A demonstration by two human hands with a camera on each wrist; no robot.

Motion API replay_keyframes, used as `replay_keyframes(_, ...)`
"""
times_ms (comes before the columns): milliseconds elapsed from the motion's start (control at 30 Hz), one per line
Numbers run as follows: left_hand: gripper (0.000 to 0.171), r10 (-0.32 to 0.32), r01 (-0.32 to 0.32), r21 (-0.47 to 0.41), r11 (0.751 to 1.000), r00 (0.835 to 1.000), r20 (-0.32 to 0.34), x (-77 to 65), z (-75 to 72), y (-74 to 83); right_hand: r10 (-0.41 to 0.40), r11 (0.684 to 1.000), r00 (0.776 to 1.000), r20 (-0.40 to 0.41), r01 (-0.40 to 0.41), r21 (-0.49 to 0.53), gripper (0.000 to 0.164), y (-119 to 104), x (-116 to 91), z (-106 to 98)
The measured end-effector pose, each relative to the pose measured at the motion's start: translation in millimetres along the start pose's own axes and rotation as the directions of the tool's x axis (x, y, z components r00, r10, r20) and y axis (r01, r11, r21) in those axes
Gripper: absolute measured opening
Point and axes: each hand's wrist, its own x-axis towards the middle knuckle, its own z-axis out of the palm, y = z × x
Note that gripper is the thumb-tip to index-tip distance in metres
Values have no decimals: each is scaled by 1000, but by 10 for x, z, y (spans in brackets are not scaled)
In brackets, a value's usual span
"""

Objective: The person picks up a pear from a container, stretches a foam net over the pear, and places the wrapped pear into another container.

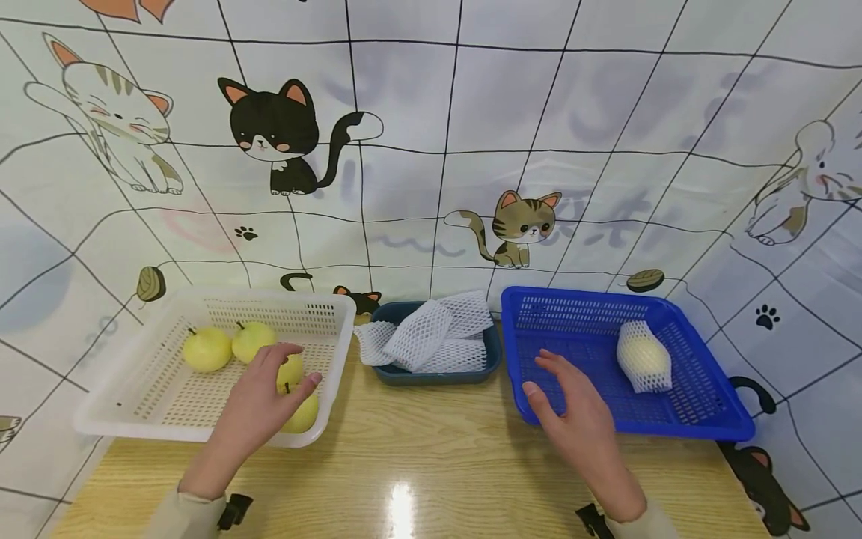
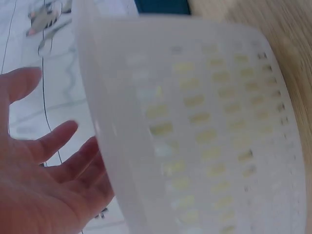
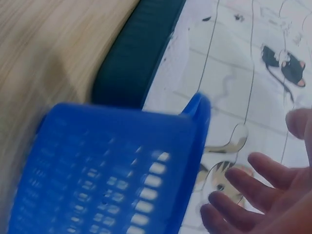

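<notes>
Four yellow fruits (image 1: 208,349) sit in the white basket (image 1: 148,433): two toward its back edge, two along its right edge near the front corner, partly covered by the left hand (image 1: 259,400). That hand's fingers are parted and gently bent, pinching nothing; whether they touch a fruit I cannot tell. The right hand (image 1: 578,415) is at the front left corner of the blue basket (image 1: 687,430), its fingers spread, also without a hold. A netted fruit (image 1: 644,357) lies near that basket's right edge, well apart from the hand. Between the baskets, white foam nets (image 1: 424,333) overhang the rim of a dark tray (image 1: 438,378).

The bare fruits look firm, fairly weighty, smooth enough to slip and easily bruised; best cupped round the widest part, clear of the stem. The nets look light, soft and stretchy, best taken by the mouth.
</notes>
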Motion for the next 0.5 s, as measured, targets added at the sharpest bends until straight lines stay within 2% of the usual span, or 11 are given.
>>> replay_keyframes(100,55,-43,43,1,999,996,75,-3,-75,-105,-84,997,995,-58,84,-3,40,-110,0,66)
replay_keyframes(167,57,-57,57,2,998,990,125,-3,-98,-161,-163,987,984,-77,163,0,39,-186,4,126)
replay_keyframes(233,60,-64,63,11,998,983,172,1,-108,-209,-247,969,966,-73,249,12,40,-264,13,204)
replay_keyframes(300,62,-72,69,20,997,976,206,8,-110,-250,-320,947,947,-36,321,31,42,-347,18,291)
replay_keyframes(400,64,-77,73,28,997,967,242,27,-112,-308,-415,909,908,59,412,64,47,-481,19,444)
replay_keyframes(500,65,-83,78,29,997,959,269,38,-114,-354,-514,858,846,144,504,99,52,-601,11,635)
